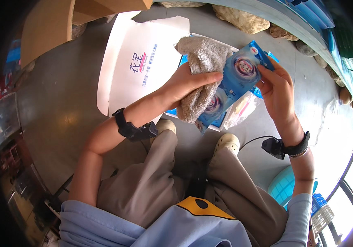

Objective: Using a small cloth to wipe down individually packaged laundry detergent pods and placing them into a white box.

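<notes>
My left hand (193, 82) is closed round a fluffy grey-beige cloth (204, 53), with the thumb laid across it. The cloth lies against a long blue sachet strip (238, 72) printed with round swirl pictures. At the strip's upper right end, my right hand (278, 84) pinches it between thumb and fingers. Below both hands stands an open white box (143, 61), its lid folded out to the left. Blue packets (218, 122) show inside, partly hidden by the cloth and strip. A clear plastic bag with something pink (242, 108) rests at the box's right side.
A brown cardboard box (47, 33) is at the upper left. Large stones (242, 18) line the far edge below a blue frame. My clogs (227, 143) are close to the white box. A turquoise basin (281, 185) and a blue crate (318, 202) stand at the right.
</notes>
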A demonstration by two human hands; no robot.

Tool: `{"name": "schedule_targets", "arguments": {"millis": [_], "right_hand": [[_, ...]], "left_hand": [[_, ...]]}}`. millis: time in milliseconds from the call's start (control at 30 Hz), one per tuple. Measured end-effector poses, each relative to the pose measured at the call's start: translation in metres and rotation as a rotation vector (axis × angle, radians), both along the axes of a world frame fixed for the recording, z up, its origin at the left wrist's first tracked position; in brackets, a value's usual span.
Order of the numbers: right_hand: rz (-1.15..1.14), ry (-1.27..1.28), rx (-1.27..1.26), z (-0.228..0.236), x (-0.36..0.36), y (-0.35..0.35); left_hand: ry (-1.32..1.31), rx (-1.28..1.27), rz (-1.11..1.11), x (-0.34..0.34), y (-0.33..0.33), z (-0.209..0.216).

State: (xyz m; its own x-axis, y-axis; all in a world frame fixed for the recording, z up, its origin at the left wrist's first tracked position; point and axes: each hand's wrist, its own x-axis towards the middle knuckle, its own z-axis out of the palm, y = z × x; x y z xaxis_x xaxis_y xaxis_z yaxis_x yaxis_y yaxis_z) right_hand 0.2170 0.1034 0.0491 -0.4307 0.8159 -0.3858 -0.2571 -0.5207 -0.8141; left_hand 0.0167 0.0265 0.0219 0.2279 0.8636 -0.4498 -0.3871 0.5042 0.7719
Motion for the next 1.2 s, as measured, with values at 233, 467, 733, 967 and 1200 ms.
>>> {"name": "schedule_targets", "arguments": {"millis": [233,467,733,967,1200], "right_hand": [[-0.037,-0.015,-0.020,-0.012,0.009,0.013],[-0.062,-0.018,0.025,-0.020,0.024,0.036],[-0.084,-0.084,0.117,-0.006,0.022,0.026],[-0.160,-0.058,0.227,-0.013,0.035,0.033],[-0.259,-0.113,0.243,-0.010,0.053,0.045]], "left_hand": [[-0.029,-0.087,-0.041,-0.004,-0.010,-0.011],[-0.004,-0.097,-0.020,-0.008,-0.013,-0.010],[-0.033,-0.134,-0.084,-0.012,-0.016,-0.009],[-0.042,-0.234,-0.114,-0.016,-0.024,-0.017],[-0.220,-0.281,-0.101,-0.020,-0.040,-0.011]]}}
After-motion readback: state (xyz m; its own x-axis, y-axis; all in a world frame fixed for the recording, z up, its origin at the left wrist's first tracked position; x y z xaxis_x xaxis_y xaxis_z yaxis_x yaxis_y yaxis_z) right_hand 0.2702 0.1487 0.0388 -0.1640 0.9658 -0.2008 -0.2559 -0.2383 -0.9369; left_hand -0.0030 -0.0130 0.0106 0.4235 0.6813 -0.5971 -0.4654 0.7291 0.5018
